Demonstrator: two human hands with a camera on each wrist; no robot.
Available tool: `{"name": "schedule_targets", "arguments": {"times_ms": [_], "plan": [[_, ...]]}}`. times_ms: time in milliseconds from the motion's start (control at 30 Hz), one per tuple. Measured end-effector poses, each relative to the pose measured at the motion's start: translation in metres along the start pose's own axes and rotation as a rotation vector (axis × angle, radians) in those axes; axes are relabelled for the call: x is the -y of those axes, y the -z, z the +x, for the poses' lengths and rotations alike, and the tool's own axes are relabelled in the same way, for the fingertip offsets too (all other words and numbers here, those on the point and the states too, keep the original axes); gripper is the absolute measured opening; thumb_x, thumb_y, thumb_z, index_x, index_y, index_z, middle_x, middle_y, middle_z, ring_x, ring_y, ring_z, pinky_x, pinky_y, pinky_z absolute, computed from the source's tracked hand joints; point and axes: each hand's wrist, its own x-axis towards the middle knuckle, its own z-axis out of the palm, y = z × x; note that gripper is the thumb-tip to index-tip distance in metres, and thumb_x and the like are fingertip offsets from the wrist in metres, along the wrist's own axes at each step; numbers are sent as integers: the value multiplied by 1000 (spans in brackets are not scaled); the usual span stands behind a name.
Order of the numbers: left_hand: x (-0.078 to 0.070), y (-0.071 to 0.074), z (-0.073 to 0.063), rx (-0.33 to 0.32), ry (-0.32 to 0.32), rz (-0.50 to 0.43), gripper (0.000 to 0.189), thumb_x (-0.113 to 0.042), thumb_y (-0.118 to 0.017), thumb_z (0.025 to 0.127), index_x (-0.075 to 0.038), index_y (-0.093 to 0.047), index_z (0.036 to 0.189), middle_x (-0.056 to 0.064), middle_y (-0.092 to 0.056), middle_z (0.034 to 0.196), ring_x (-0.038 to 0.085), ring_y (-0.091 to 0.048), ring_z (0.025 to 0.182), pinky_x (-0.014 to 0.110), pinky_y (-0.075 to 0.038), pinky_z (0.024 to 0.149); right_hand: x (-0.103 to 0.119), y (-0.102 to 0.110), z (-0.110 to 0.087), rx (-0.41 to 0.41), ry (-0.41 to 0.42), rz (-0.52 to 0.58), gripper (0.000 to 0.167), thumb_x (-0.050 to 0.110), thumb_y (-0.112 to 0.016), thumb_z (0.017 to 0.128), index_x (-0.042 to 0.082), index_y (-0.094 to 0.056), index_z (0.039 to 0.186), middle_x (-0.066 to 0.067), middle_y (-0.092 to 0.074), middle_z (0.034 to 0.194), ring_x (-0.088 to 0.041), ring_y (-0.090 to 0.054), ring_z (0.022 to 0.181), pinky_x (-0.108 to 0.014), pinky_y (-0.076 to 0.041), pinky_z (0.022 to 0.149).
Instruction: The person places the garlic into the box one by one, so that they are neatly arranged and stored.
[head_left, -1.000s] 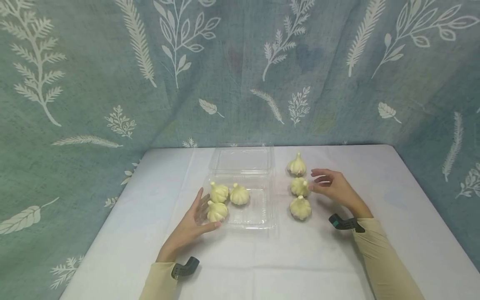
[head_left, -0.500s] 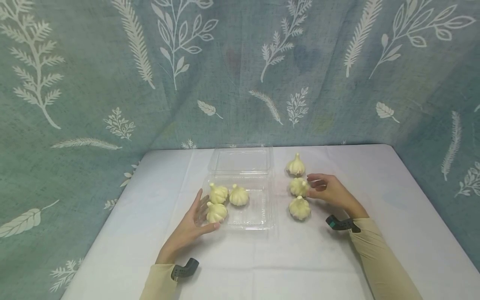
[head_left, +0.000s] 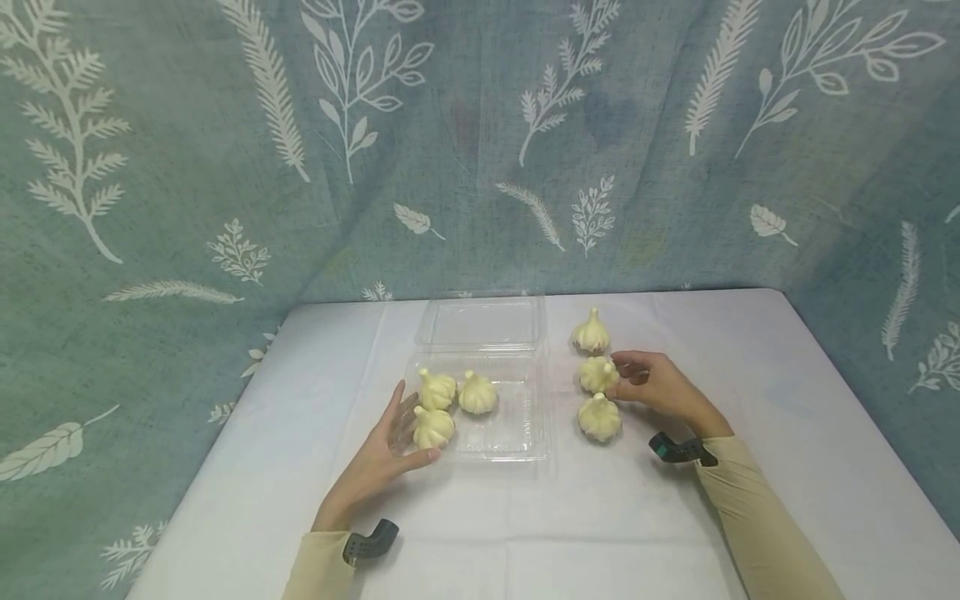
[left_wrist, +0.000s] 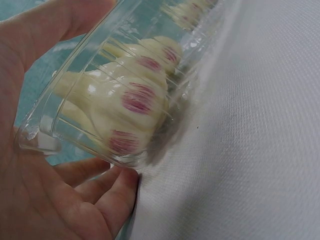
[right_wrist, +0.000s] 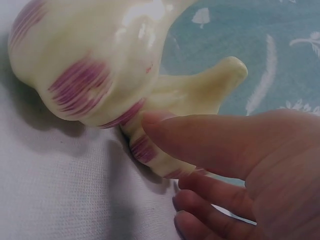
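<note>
In the head view, a clear plastic clamshell box [head_left: 517, 456] lies with its lid folded back. Three garlic bulbs sit in its left part; one front garlic bulb [head_left: 433, 428] shows through the wall in the left wrist view. Around the box's front left corner my left hand [head_left: 377, 458] holds the wall, thumb in front and fingers along the side. Three more bulbs line up to the right of the box. My right hand [head_left: 660, 386] grips the middle garlic bulb [head_left: 595, 375] from its right side, the thumb against it; part of the index finger is hidden.
The far garlic bulb [head_left: 591, 333] and the near garlic bulb [head_left: 599, 418] stand close to the gripped one. The box's lid [head_left: 483, 323] reaches toward the back edge of the white cloth-covered table [head_left: 600, 533]. A leaf-patterned curtain [head_left: 465, 125] hangs behind.
My right hand has moved slightly left and its thumb and fingers have come in on the middle bulb. The left hand and the bulbs keep their places.
</note>
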Motion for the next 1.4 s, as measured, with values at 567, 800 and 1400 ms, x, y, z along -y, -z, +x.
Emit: {"name": "schedule_targets", "arguments": {"times_ms": [567, 800, 1400], "plan": [[-2, 0, 0, -15, 20, -10, 123, -26, -85, 86, -29, 9, 167, 15, -10, 175, 43, -16, 160, 53, -26, 129, 2, -2, 1, -15, 25, -13, 64, 23, -86, 85, -5, -61, 137, -24, -70, 127, -38, -69, 114, -57, -58, 105], [-1, -1, 0, -6, 14, -11, 122, -26, -84, 88, -28, 9, 167, 17, -9, 175, 46, -15, 160, 56, -24, 129, 0, -2, 2, -14, 28, -11, 61, 22, -86, 85, -3, -63, 135, -21, -71, 126, -36, -68, 114, -56, -58, 104], [1, -1, 1, -6, 14, -13, 122, -26, -84, 87, -29, 9, 167, 17, -9, 175, 47, -14, 160, 58, -22, 130, 2, -2, 2, -8, 13, -11, 55, 25, -85, 86, -1, -67, 130, -17, -75, 118, -30, -70, 110, -55, -58, 104]]}}
